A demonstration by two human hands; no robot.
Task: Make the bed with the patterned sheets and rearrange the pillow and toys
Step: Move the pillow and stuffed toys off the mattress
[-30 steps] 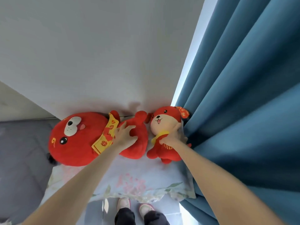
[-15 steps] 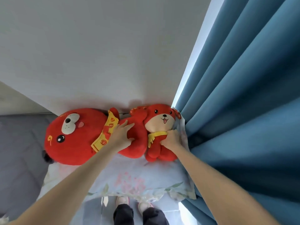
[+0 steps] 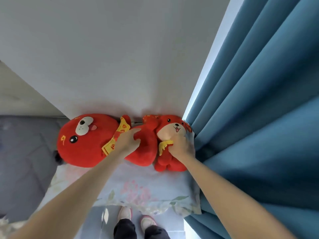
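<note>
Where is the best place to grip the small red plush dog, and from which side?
Probably the small red plush dog by its torso under the yellow scarf, from the front: wall behind it, curtain beside it. The right hand grips there.

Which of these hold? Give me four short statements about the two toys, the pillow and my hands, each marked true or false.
1. The small red plush sits between the big red plush and the blue curtain. True.
2. The right hand holds the big red plush. False: it grips the small red plush at its chest.
3. Both toys lie on the floral pillow. True.
4. The left hand hovers clear of the toys. False: it rests on the big red plush.
</note>
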